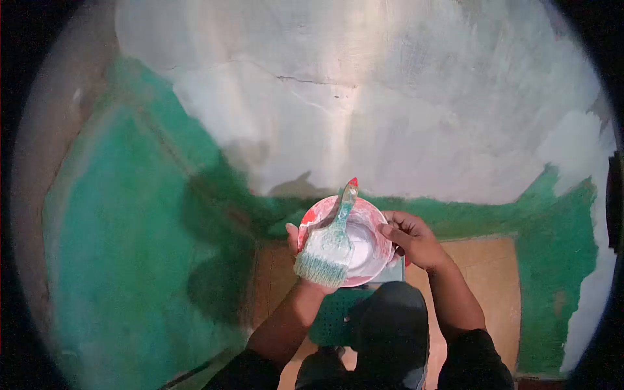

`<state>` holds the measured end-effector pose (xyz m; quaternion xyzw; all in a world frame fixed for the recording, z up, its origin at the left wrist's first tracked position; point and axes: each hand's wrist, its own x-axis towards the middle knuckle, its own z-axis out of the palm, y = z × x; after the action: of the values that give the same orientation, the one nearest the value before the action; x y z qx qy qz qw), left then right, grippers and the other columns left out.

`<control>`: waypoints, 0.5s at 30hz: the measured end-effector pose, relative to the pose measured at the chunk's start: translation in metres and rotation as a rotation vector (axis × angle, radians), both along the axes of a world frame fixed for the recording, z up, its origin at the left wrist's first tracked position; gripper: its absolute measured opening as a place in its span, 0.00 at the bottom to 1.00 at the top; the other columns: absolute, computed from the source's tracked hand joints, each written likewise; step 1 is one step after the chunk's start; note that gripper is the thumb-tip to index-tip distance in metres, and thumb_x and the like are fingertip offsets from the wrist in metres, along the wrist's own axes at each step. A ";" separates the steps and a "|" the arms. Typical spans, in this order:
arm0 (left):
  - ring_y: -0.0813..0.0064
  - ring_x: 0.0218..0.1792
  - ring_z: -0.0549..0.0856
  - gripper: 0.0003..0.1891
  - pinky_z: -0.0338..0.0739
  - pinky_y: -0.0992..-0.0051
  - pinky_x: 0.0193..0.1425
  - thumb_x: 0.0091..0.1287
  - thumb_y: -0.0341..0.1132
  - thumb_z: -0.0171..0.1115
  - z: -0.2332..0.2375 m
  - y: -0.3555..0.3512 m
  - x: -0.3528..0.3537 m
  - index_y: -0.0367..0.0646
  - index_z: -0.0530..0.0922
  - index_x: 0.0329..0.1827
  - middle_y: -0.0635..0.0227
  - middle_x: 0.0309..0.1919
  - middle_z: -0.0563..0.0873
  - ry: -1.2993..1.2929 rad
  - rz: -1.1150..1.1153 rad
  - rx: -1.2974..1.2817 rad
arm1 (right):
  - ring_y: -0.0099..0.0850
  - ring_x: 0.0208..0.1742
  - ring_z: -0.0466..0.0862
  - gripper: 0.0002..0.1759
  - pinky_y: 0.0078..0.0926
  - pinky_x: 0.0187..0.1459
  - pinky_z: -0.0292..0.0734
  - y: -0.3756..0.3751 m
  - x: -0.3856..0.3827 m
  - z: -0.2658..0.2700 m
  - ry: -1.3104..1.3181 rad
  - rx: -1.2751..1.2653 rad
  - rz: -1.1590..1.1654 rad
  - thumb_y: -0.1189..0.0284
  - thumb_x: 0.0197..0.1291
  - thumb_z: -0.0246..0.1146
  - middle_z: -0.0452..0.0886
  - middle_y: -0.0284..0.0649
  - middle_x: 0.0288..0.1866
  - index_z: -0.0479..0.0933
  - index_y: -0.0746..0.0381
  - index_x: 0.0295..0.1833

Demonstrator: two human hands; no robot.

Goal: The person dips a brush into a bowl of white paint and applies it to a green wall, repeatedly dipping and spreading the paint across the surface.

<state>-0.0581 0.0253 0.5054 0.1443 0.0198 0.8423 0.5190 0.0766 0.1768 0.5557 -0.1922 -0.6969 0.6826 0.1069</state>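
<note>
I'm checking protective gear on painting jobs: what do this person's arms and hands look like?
The left hand and right hand are bare: no gloves, no rings or watch that I can make out. Forearms are uncovered; dark sleeves end near the elbows.

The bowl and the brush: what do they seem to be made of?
Bowl: probably plastic, with a smooth red rim, smeared with white paint. Brush: pale bristles stained teal; the handle is paint-coated with a red tip, wood or plastic, I cannot tell.
</note>
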 end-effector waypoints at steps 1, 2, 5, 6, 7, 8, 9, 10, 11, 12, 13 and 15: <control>0.53 0.60 0.77 0.49 0.72 0.50 0.64 0.62 0.75 0.45 -0.002 -0.001 0.000 0.38 0.65 0.70 0.50 0.61 0.76 0.041 0.025 -0.036 | 0.15 0.25 0.77 0.17 0.15 0.25 0.73 0.000 0.000 -0.003 0.014 -0.004 0.008 0.64 0.70 0.58 0.80 0.28 0.30 0.76 0.63 0.58; 0.54 0.60 0.77 0.50 0.72 0.52 0.64 0.60 0.76 0.47 -0.001 -0.003 -0.003 0.38 0.64 0.70 0.51 0.62 0.76 -0.010 -0.048 0.036 | 0.15 0.27 0.77 0.17 0.16 0.28 0.74 0.001 0.001 -0.003 0.032 0.008 0.022 0.64 0.70 0.58 0.80 0.29 0.31 0.76 0.64 0.58; 0.56 0.59 0.78 0.53 0.72 0.56 0.65 0.56 0.77 0.52 0.002 -0.008 -0.006 0.37 0.64 0.70 0.52 0.62 0.75 -0.156 -0.186 0.164 | 0.17 0.34 0.78 0.18 0.20 0.35 0.76 0.010 -0.005 -0.008 0.084 -0.002 0.132 0.64 0.70 0.59 0.81 0.31 0.36 0.75 0.66 0.58; 0.56 0.59 0.77 0.53 0.72 0.56 0.65 0.56 0.77 0.52 0.010 -0.009 -0.004 0.37 0.64 0.70 0.52 0.62 0.75 -0.127 -0.185 0.151 | 0.18 0.36 0.79 0.18 0.21 0.39 0.77 0.009 -0.011 -0.003 0.148 0.002 0.193 0.64 0.70 0.59 0.82 0.32 0.38 0.75 0.66 0.58; 0.56 0.59 0.77 0.53 0.72 0.56 0.65 0.56 0.76 0.52 0.021 -0.008 -0.001 0.37 0.64 0.70 0.52 0.62 0.75 -0.097 -0.175 0.129 | 0.18 0.39 0.79 0.19 0.22 0.42 0.77 0.011 -0.019 0.012 0.221 0.021 0.263 0.64 0.70 0.59 0.82 0.34 0.40 0.75 0.67 0.58; 0.56 0.59 0.77 0.52 0.72 0.56 0.65 0.56 0.76 0.52 0.033 -0.007 0.002 0.37 0.64 0.70 0.52 0.62 0.75 -0.063 -0.152 0.091 | 0.21 0.47 0.78 0.20 0.25 0.50 0.76 0.017 -0.023 0.030 0.151 0.043 0.336 0.63 0.71 0.58 0.82 0.36 0.45 0.75 0.68 0.58; 0.56 0.59 0.77 0.52 0.72 0.56 0.65 0.56 0.76 0.53 0.045 -0.005 0.009 0.37 0.64 0.70 0.52 0.62 0.75 -0.034 -0.135 0.061 | 0.22 0.47 0.78 0.20 0.25 0.51 0.75 0.019 -0.019 0.047 0.145 0.065 0.351 0.63 0.71 0.58 0.82 0.36 0.46 0.74 0.68 0.59; 0.56 0.59 0.77 0.52 0.72 0.56 0.65 0.56 0.76 0.53 0.056 -0.009 0.015 0.37 0.64 0.70 0.52 0.62 0.75 -0.005 -0.126 0.034 | 0.23 0.48 0.78 0.21 0.26 0.52 0.75 0.013 -0.013 0.059 0.143 0.093 0.362 0.62 0.71 0.57 0.82 0.36 0.46 0.74 0.67 0.60; 0.56 0.59 0.77 0.52 0.72 0.56 0.65 0.56 0.76 0.53 0.063 -0.018 0.023 0.37 0.64 0.70 0.52 0.62 0.75 0.029 -0.113 0.004 | 0.23 0.49 0.78 0.21 0.26 0.52 0.75 0.000 -0.004 0.072 0.140 0.125 0.382 0.62 0.72 0.57 0.82 0.36 0.47 0.73 0.67 0.61; 0.56 0.60 0.77 0.52 0.72 0.56 0.65 0.57 0.76 0.53 0.069 -0.031 0.031 0.37 0.64 0.70 0.52 0.62 0.75 0.052 -0.099 -0.025 | 0.27 0.58 0.75 0.26 0.29 0.60 0.71 -0.017 0.012 0.084 0.064 -0.030 0.407 0.60 0.72 0.55 0.79 0.40 0.57 0.69 0.67 0.66; 0.56 0.60 0.77 0.52 0.72 0.56 0.65 0.57 0.76 0.53 0.074 -0.037 0.037 0.37 0.64 0.70 0.52 0.62 0.75 0.076 -0.090 -0.047 | 0.28 0.61 0.73 0.28 0.30 0.63 0.68 -0.036 0.029 0.093 0.066 -0.064 0.416 0.59 0.72 0.56 0.76 0.42 0.60 0.67 0.68 0.68; 0.56 0.60 0.77 0.52 0.72 0.55 0.65 0.57 0.76 0.53 0.096 -0.005 0.023 0.38 0.64 0.70 0.52 0.62 0.75 0.080 -0.076 -0.081 | 0.30 0.67 0.69 0.32 0.31 0.68 0.63 0.020 -0.002 0.121 0.050 -0.147 0.410 0.58 0.71 0.56 0.72 0.45 0.67 0.63 0.68 0.71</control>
<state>-0.0354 0.0206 0.6010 0.1575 0.0691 0.8140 0.5548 0.0746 0.1968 0.6767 -0.0367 -0.6667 0.7438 -0.0311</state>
